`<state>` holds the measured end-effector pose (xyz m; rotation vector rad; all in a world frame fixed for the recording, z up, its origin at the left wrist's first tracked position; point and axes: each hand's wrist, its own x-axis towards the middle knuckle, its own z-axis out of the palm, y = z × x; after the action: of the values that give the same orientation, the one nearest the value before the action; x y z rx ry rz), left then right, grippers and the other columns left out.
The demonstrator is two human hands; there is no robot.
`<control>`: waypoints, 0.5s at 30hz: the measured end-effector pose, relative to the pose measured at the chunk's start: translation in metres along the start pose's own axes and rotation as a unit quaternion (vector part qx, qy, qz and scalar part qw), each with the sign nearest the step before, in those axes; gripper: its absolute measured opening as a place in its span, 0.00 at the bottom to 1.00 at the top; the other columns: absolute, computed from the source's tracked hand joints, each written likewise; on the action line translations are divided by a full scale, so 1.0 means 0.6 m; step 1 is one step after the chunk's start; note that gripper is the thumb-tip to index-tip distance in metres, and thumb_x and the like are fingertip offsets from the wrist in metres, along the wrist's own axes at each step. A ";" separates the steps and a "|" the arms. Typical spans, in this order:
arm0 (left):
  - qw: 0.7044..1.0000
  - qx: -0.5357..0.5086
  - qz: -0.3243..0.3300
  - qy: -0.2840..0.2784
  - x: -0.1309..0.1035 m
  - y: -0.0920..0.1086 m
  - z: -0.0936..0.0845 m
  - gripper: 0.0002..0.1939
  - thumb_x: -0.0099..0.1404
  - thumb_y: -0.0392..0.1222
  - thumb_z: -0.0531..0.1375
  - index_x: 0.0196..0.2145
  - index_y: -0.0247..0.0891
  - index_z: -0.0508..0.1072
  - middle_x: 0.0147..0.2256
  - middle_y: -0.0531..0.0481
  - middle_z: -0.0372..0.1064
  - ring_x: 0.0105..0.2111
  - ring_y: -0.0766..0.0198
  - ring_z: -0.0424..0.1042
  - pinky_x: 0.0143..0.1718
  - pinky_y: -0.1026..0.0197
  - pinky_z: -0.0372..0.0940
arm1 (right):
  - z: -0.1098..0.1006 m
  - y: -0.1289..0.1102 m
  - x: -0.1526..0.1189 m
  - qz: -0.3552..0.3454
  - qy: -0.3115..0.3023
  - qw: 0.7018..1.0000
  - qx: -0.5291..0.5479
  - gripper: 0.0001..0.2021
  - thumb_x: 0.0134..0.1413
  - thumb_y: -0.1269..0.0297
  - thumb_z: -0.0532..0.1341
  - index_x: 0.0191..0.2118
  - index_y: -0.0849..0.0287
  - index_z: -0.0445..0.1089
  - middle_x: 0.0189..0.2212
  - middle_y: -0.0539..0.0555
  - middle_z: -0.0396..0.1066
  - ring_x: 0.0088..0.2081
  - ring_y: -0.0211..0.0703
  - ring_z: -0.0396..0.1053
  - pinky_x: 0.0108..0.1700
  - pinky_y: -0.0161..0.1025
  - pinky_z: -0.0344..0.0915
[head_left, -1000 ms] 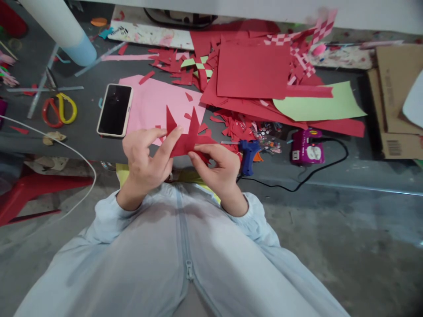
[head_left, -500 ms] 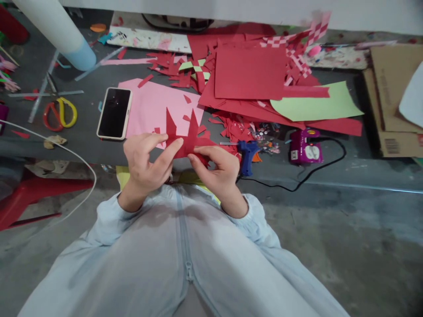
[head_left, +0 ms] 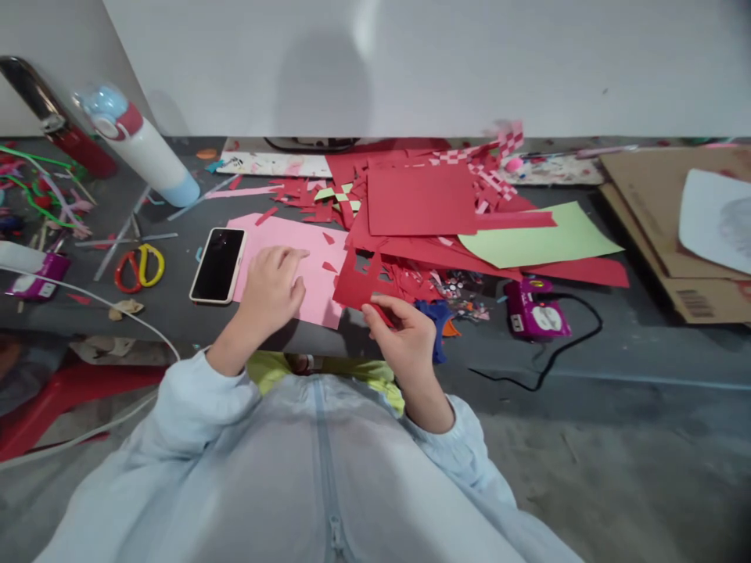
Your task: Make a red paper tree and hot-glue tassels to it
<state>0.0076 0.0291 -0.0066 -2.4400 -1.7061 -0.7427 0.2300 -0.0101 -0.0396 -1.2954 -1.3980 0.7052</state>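
Between the thumb and fingers of my right hand (head_left: 404, 332) is a red paper cutout (head_left: 357, 283), pinched at its lower right edge and held near the table's front. My left hand (head_left: 273, 288) is off the cutout, over the pink paper sheet (head_left: 320, 285), with its fingers apart and nothing in them. A few red paper scraps (head_left: 329, 267) lie on the pink sheet. Left of my left hand is a phone (head_left: 219, 266) with a dark screen. A blue glue gun (head_left: 435, 320) lies just beyond my right hand, partly hidden by it.
Red-and-yellow-handled scissors (head_left: 139, 267) lie at the left, with a white bottle (head_left: 146, 156) behind. Red sheets (head_left: 422, 199) and a light green sheet (head_left: 545, 238) are stacked at the back. A purple box (head_left: 537, 311) with a black cord and cardboard (head_left: 662, 227) are on the right.
My left hand has let go of the red paper cutout and moved left over the pink sheet. My right hand keeps hold of the cutout, which is now turned. The camera has tilted up.
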 end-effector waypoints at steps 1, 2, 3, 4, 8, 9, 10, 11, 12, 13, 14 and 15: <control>0.999 -0.013 -0.008 -0.035 0.021 -0.013 0.006 0.17 0.62 0.36 0.56 0.49 0.38 0.73 0.44 0.42 0.73 0.46 0.51 0.70 0.50 0.48 0.65 | 0.000 0.001 0.001 0.002 0.000 1.000 0.005 0.09 0.52 0.59 0.67 0.35 0.58 0.79 0.30 0.57 0.81 0.31 0.47 0.79 0.36 0.45 0.78; 0.997 -0.023 -0.018 -0.068 0.042 -0.025 0.013 0.15 0.61 0.36 0.56 0.46 0.37 0.74 0.43 0.42 0.74 0.46 0.51 0.70 0.51 0.48 0.65 | 0.000 0.001 0.002 0.005 0.000 1.000 0.010 0.09 0.52 0.59 0.67 0.34 0.59 0.79 0.30 0.57 0.81 0.30 0.47 0.79 0.35 0.45 0.78; 0.994 -0.026 -0.038 -0.094 0.064 -0.036 0.019 0.14 0.61 0.35 0.57 0.44 0.36 0.75 0.43 0.41 0.74 0.46 0.50 0.71 0.52 0.47 0.64 | 0.001 0.002 0.003 0.008 -0.002 1.000 0.013 0.09 0.52 0.59 0.67 0.34 0.59 0.79 0.30 0.57 0.81 0.30 0.47 0.79 0.35 0.45 0.78; 0.991 -0.024 -0.064 -0.116 0.085 -0.047 0.026 0.14 0.60 0.35 0.57 0.43 0.36 0.75 0.43 0.41 0.75 0.47 0.50 0.71 0.54 0.46 0.63 | 0.002 0.002 0.003 0.011 -0.004 1.000 0.017 0.09 0.52 0.59 0.67 0.34 0.59 0.79 0.30 0.57 0.81 0.30 0.48 0.79 0.34 0.45 0.78; 0.949 -0.105 -0.239 -0.178 0.154 -0.083 0.053 0.16 0.56 0.35 0.62 0.43 0.39 0.76 0.46 0.44 0.76 0.50 0.50 0.71 0.57 0.50 0.61 | 0.004 0.003 0.006 0.035 -0.023 0.999 0.019 0.10 0.53 0.58 0.66 0.36 0.58 0.79 0.32 0.57 0.81 0.33 0.48 0.79 0.37 0.45 0.78; 0.939 -0.118 -0.271 -0.178 0.167 -0.092 0.061 0.16 0.54 0.34 0.62 0.42 0.39 0.76 0.46 0.44 0.76 0.50 0.50 0.71 0.56 0.52 0.62 | 0.004 0.003 0.007 0.040 -0.029 0.999 0.020 0.10 0.53 0.57 0.66 0.36 0.58 0.79 0.33 0.57 0.81 0.33 0.48 0.79 0.38 0.45 0.78; 0.933 -0.125 -0.293 -0.170 0.177 -0.100 0.069 0.17 0.54 0.34 0.62 0.43 0.39 0.76 0.46 0.44 0.76 0.48 0.51 0.72 0.53 0.53 0.64 | 0.004 0.001 0.009 0.045 -0.033 0.998 0.022 0.10 0.53 0.57 0.66 0.35 0.57 0.79 0.33 0.57 0.81 0.33 0.48 0.79 0.38 0.45 0.78; 0.925 -0.135 -0.316 -0.162 0.186 -0.107 0.076 0.18 0.54 0.34 0.62 0.44 0.39 0.75 0.45 0.43 0.76 0.45 0.52 0.73 0.49 0.55 0.65 | 0.003 0.000 0.011 0.047 -0.035 0.998 0.024 0.09 0.53 0.57 0.66 0.35 0.57 0.79 0.33 0.57 0.81 0.33 0.48 0.79 0.38 0.45 0.78; 0.917 -0.149 -0.338 -0.153 0.193 -0.113 0.084 0.18 0.54 0.34 0.61 0.44 0.38 0.75 0.43 0.43 0.76 0.41 0.54 0.74 0.44 0.56 0.67 | 0.003 -0.002 0.013 0.046 -0.037 0.998 0.026 0.09 0.53 0.58 0.66 0.34 0.57 0.79 0.32 0.56 0.81 0.33 0.48 0.79 0.38 0.45 0.78; 0.907 -0.166 -0.359 -0.142 0.199 -0.118 0.090 0.18 0.54 0.34 0.60 0.44 0.38 0.74 0.40 0.44 0.76 0.36 0.56 0.74 0.39 0.58 0.67 | 0.001 -0.004 0.016 0.044 -0.038 0.998 0.027 0.09 0.53 0.58 0.65 0.34 0.57 0.79 0.32 0.56 0.81 0.33 0.48 0.79 0.38 0.45 0.78; 0.897 -0.185 -0.379 -0.131 0.204 -0.120 0.095 0.18 0.54 0.34 0.59 0.44 0.38 0.74 0.37 0.46 0.75 0.31 0.58 0.73 0.34 0.59 0.65 | 0.000 -0.005 0.018 0.042 -0.039 0.998 0.028 0.08 0.52 0.58 0.65 0.34 0.56 0.79 0.33 0.56 0.81 0.33 0.48 0.79 0.39 0.45 0.78; 0.887 -0.205 -0.398 -0.118 0.209 -0.121 0.100 0.17 0.54 0.34 0.59 0.43 0.38 0.74 0.33 0.48 0.74 0.27 0.61 0.71 0.30 0.61 0.64 | -0.001 -0.006 0.020 0.038 -0.041 0.998 0.027 0.08 0.52 0.58 0.65 0.33 0.56 0.79 0.33 0.56 0.81 0.33 0.48 0.79 0.39 0.45 0.78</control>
<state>-0.0042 0.1848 -0.0214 -2.0287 -2.9804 -0.9743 0.2314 0.0001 -0.0327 -1.2957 -1.3914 0.8497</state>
